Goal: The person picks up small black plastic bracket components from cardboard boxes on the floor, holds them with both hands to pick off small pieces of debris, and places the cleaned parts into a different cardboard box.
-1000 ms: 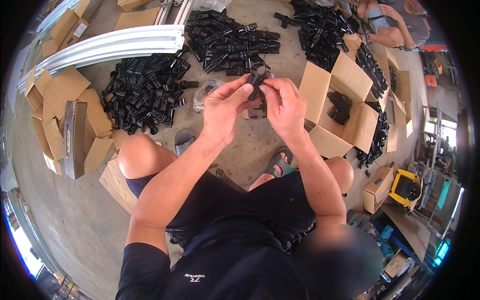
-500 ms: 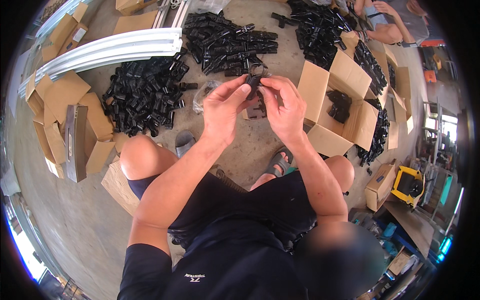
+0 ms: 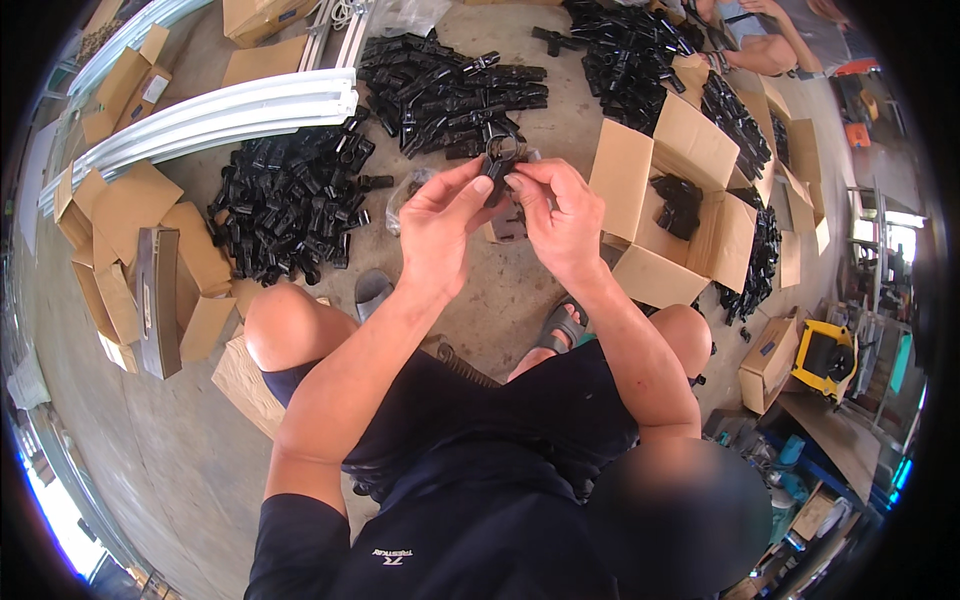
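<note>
In front of me, above the floor, I hold up a small black pipe clamp (image 3: 497, 172) whose round, ring-shaped end points away from me. My left hand (image 3: 438, 222) is closed on its near part, thumb on top. From the other side, my right hand (image 3: 564, 212) pinches the same piece with thumb and forefinger. Fingers cover much of the clamp's lower end. Just beyond it lies a heap of black fittings (image 3: 425, 90), with another heap of short black fittings (image 3: 285, 200) to the left. Below my hands sits a small container of dark bits (image 3: 510, 226), partly hidden.
An open cardboard box (image 3: 625, 185) with black pieces in it stands at the right. Long white metal rails (image 3: 210, 118) reach in from the left above more cartons (image 3: 135, 205). A yellow-framed object (image 3: 825, 358) is at far right. Another person (image 3: 765, 50) sits at the far right.
The clamp has turned a little in my fingers, so its round opening shows more clearly. Both hands stay on it. The whole view has shifted slightly.
</note>
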### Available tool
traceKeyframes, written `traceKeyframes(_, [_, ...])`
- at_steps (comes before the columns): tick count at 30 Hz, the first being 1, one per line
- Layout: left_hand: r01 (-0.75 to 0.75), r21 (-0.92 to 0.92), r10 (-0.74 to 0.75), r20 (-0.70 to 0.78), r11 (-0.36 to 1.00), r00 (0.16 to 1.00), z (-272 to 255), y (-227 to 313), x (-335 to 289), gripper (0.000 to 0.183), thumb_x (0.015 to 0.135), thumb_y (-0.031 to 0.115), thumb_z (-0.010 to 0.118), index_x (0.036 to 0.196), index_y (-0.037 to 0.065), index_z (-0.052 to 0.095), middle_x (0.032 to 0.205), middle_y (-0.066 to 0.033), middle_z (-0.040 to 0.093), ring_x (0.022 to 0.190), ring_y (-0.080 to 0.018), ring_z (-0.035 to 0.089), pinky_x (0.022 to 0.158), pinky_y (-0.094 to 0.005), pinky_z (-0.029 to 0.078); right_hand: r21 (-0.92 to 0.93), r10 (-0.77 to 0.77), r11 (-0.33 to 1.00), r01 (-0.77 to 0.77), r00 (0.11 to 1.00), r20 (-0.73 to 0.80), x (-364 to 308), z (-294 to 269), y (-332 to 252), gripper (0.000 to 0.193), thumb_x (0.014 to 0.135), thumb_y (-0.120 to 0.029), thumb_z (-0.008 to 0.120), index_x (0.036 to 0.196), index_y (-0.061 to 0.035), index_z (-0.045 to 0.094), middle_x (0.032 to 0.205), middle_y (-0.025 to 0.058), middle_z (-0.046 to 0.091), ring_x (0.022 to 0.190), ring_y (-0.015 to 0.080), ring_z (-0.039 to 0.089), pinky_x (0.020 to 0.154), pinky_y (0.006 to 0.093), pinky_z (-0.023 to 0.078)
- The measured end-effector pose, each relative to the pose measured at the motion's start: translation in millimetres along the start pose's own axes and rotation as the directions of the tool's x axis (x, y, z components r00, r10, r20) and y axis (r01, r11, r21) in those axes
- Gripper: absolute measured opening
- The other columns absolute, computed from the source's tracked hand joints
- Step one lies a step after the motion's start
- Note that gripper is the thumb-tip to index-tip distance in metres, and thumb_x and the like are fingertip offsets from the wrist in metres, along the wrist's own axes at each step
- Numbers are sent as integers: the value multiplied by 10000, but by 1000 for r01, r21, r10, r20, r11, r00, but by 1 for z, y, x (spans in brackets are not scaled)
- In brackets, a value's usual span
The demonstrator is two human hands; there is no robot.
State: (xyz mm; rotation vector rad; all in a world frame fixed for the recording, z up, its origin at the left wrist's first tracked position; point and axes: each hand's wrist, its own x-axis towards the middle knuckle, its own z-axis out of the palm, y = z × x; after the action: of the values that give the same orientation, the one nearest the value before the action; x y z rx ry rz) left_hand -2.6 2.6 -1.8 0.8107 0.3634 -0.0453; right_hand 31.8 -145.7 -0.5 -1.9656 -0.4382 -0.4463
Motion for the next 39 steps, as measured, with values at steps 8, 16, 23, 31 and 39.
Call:
traceKeyframes(8, [19, -26, -18, 41, 999, 999, 0, -5, -3, 216, 992, 14, 664, 1204, -19, 688, 1152, -117, 733, 1053, -210, 711, 986, -469, 603, -288, -98, 949, 126, 989, 111, 4, -6, 9, 160, 956, -195, 733, 907, -58, 668, 747, 95, 648, 645, 303, 636, 561, 400, 495])
traceKeyframes(16, [16, -28, -17, -21, 999, 1000, -3, -6, 0, 199, 993, 33, 672, 1186, -10, 693, 1133, -103, 729, 1041, -200, 704, 969, -455, 610, -116, 129, 987, -111, 979, 159, 13, -15, -14, 188, 962, -207, 722, 895, -42, 661, 782, 110, 683, 684, 316, 670, 591, 391, 531])
traceKeyframes(23, [17, -28, -17, 20, 999, 1000, 1, -7, -3, 201, 999, 27, 661, 1195, -2, 695, 1152, -107, 729, 1056, -207, 702, 971, -454, 600, -347, -42, 929, 128, 969, 245, 11, -17, -1, 195, 968, -193, 706, 886, -46, 607, 769, 105, 668, 637, 320, 655, 545, 405, 510])
traceKeyframes(31, [6, -15, -6, 16, 1000, 1000, 1, -6, -1, 211, 999, 20, 659, 1206, -6, 689, 1167, -117, 729, 1071, -217, 701, 993, -479, 593, -342, 16, 937, 76, 966, 259, 10, -14, -2, 227, 994, -202, 672, 841, -49, 600, 698, 95, 627, 620, 332, 640, 516, 421, 485])
traceKeyframes(39, [3, -14, -3, 20, 1000, 1000, 0, -6, -1, 201, 996, 25, 668, 1193, 4, 701, 1153, -107, 733, 1066, -210, 704, 988, -477, 599, -281, -1, 957, 64, 976, 218, 15, -15, -6, 237, 974, -238, 706, 850, -59, 612, 706, 108, 646, 605, 333, 648, 515, 419, 490])
